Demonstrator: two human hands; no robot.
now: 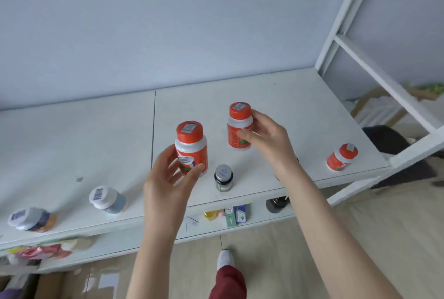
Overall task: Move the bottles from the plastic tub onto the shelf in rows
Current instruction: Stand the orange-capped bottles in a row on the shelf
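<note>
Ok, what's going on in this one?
A person is stocking a white shelf with bottles. The left hand grips one orange-capped bottle, the right hand a second orange-capped bottle farther back. Along the front stand a third orange bottle, a small silver-lidded jar, a white-capped bottle and, far left, another white-capped bottle. The tub is not in view.
</note>
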